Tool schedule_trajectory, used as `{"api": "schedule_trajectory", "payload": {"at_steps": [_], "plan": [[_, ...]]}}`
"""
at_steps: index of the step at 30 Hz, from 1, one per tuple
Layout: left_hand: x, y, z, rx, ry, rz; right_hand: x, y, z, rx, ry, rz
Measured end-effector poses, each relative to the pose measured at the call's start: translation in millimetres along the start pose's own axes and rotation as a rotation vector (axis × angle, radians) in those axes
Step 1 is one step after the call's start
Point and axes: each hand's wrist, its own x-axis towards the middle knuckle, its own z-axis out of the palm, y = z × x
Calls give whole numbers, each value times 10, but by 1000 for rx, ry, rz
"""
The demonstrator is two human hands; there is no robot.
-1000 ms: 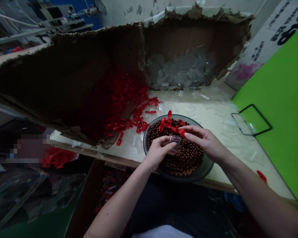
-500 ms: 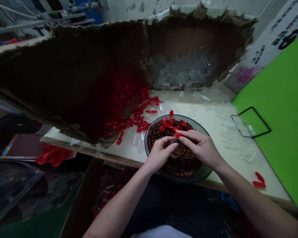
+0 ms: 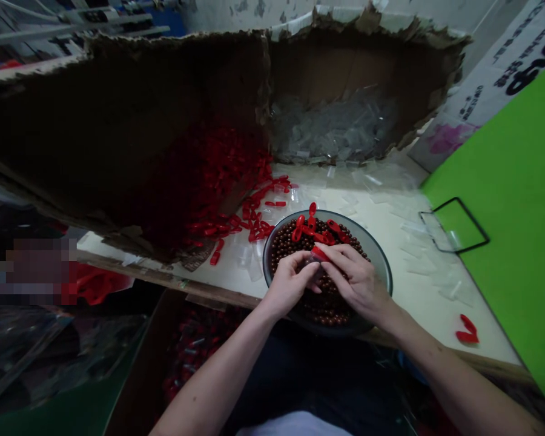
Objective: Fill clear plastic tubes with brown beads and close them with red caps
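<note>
Over a grey bowl [image 3: 384,260] of shiny brown beads [image 3: 284,247], my two hands meet. My left hand [image 3: 288,283] pinches a small clear plastic container, mostly hidden by the fingers. Closed on a red plastic cap [image 3: 318,253], my right hand [image 3: 356,280] presses it against the container's top end. Whether the cap is fully seated cannot be seen. Several more red caps [image 3: 311,229] with flip lids lie on the beads just beyond my fingers.
Behind the bowl, a torn cardboard box [image 3: 345,60] holds a heap of red caps [image 3: 227,157] and a pile of clear plastic containers [image 3: 331,130]. Loose clear pieces [image 3: 418,233] lie on the white tabletop [image 3: 376,203]. A green panel [image 3: 513,200] stands at right. Below the table edge is a box of red-and-clear pieces [image 3: 195,351].
My right hand has moved slightly left and brought the red cap onto the clear container. My left hand stays nearly in place, and the view has shifted a little.
</note>
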Motion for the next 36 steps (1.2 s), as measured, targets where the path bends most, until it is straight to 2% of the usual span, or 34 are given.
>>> {"api": "schedule_trajectory", "payload": {"at_steps": [4,9,11,13,17,20,22,26,29,36], "plan": [[-1,24,-2,-75,-50,-67,-8,12,-69,106,-14,58],[-48,43,32,-118,-182,-189,-11,40,-165,345,169,222],[-74,50,72,-57,-247,-194,34,31,-198,510,174,294],[-90,60,124,7,-312,-192,103,10,-217,678,93,327],[-92,83,232,94,-414,-209,222,-45,-198,936,-155,392],[-103,96,295,162,-407,-173,219,-81,-160,1027,-193,455],[-129,105,325,206,-387,-160,178,-100,-145,993,-153,440],[-206,109,372,250,-355,-148,70,-135,-153,808,-46,313],[-250,82,398,247,-345,-163,7,-150,-162,785,2,271],[-225,75,436,260,-371,-168,-52,-159,-145,880,272,424]]}}
